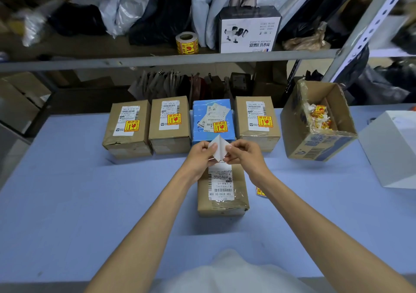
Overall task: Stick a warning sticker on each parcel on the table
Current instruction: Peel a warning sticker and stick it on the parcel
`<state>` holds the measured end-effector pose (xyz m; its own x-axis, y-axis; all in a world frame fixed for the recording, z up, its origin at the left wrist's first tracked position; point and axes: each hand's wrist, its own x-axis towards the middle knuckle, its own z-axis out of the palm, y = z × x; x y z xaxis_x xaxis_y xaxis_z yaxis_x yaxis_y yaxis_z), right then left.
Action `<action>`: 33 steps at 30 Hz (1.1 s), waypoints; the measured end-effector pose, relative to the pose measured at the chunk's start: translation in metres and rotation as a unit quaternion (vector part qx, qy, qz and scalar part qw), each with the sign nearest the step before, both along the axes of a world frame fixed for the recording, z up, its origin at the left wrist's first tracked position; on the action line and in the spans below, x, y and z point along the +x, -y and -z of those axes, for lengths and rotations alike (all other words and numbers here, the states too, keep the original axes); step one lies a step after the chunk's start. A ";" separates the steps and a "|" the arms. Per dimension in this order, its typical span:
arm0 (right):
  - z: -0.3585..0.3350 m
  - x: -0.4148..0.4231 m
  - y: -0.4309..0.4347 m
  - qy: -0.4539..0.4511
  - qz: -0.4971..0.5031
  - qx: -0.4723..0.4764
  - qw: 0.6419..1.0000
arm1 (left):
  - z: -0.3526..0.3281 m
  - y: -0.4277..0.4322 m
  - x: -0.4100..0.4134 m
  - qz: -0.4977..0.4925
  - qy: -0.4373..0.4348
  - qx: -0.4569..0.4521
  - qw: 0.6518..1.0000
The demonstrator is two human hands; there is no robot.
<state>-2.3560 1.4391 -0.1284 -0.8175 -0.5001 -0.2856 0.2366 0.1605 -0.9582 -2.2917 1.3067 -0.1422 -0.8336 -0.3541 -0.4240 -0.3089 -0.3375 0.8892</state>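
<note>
**Blue table (78, 202) under a steel shelf (157, 59)**

On the shelf a sticker roll (186, 43) is standing (yellow labels showing). The left hand (199, 155) and right hand (244, 154) are pinching a white sticker sheet (218, 149) just above the nearest brown parcel (222, 191).

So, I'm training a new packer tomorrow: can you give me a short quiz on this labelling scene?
1. True or false: the sticker roll stands on the table.
2. How many back-row parcels carry a yellow sticker? A two, B three, C four.
3. What do the left hand and right hand pinch?
Key: 1 false, it is on the shelf; 2 C; 3 a white sheet.
</note>
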 end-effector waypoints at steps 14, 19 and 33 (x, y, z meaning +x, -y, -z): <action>0.002 -0.008 -0.006 0.047 0.104 0.029 0.993 | -0.006 0.005 -0.004 -0.108 0.066 -0.130 0.983; 0.000 -0.008 -0.003 0.045 0.100 0.029 0.994 | -0.008 0.004 -0.008 -0.062 0.074 -0.166 0.981; 0.000 -0.005 0.004 0.043 0.100 0.043 0.993 | -0.012 0.004 -0.002 -0.145 0.067 -0.162 0.974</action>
